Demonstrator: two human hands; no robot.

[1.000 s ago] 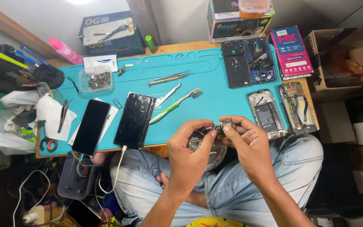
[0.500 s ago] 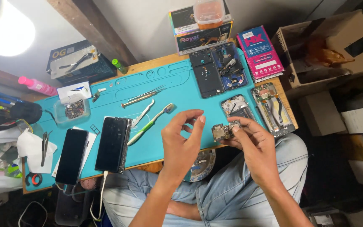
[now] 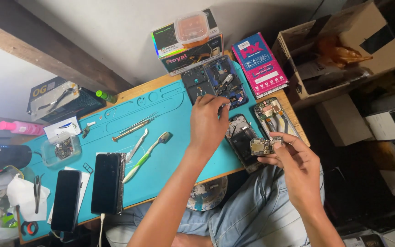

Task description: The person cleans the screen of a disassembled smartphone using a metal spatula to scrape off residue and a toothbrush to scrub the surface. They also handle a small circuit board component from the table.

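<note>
Glare blows out the frame edge at nine o'clock. Mat (image 3: 170, 137) evenly lit, sharp. Three to five o'clock falls into deep shadow.

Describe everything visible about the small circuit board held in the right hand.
The circuit board is small and roughly rectangular, with gold-toned metal shields and darker components on its upper face. The right hand pinches it at its right end between thumb and fingertips, holding it about level, above the opened phone at the blue mat's right end. Nothing else touches it. Finer parts are too small to tell.
</note>
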